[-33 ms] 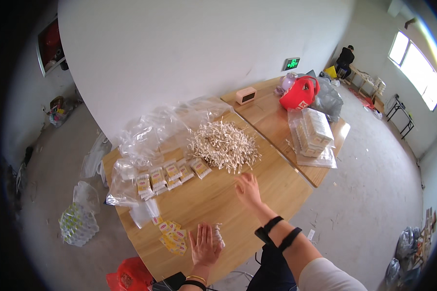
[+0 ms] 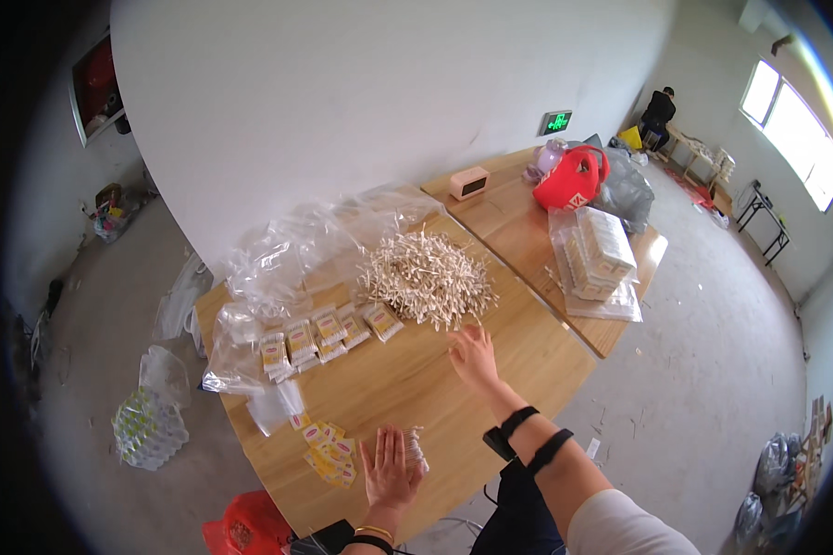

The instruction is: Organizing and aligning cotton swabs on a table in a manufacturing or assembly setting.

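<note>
My right hand (image 2: 473, 355) reaches forward with fingers spread, just short of a big heap of pale wooden sticks (image 2: 426, 277) on the wooden table (image 2: 518, 370); it holds nothing. My left hand (image 2: 389, 470) lies near the table's front edge, fingers together, over a small clear packet of sticks (image 2: 415, 446), which it touches or holds. Yellow and red label cards (image 2: 329, 453) lie just left of that hand. A row of filled small packets (image 2: 324, 337) sits between the cards and the heap.
Crumpled clear plastic bags (image 2: 296, 245) lie behind the packets. A second table carries a small clock (image 2: 469, 183), a red bag (image 2: 572, 178) and bagged boxes (image 2: 598, 254). A pack of bottles (image 2: 148, 427) and a red bag (image 2: 245, 527) are on the floor. A person (image 2: 659, 109) sits far back.
</note>
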A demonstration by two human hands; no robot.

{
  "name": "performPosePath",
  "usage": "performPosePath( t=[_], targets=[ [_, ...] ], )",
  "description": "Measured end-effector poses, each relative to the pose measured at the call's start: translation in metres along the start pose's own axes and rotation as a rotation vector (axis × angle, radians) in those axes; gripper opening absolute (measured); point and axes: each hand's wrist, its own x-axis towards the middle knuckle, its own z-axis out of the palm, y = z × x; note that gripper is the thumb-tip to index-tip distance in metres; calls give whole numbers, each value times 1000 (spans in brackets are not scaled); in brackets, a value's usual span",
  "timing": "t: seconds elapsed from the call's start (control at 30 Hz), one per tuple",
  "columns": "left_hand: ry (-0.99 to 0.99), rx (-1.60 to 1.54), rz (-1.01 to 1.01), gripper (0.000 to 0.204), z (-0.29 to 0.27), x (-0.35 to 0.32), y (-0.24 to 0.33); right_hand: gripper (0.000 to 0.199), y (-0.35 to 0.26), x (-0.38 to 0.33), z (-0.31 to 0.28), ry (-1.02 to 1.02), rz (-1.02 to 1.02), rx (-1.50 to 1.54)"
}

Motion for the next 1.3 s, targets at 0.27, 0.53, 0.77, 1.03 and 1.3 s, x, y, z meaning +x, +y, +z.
performPosePath(
  t=[0.27, 0.53, 0.77, 1.03, 1.3],
  targets=[
    [91, -53, -6, 81, 5, -2, 1, 35, 11, 5, 16, -62, 94, -116],
    [88, -21, -5, 79, -1, -3, -2, 38, -30, -93, -5, -310, -160, 122],
    [144, -88, 12, 78, 1, -4, -3, 36, -71, -85, -7, -379, -158, 206],
    [138, -79, 13, 79, 2, -3, -2, 21, -62, -45, 22, -267, -235, 50],
    [115, -47, 7, 80, 2, -5, -4, 5, -82, -68, 41, -232, -178, 157]
  ],
)
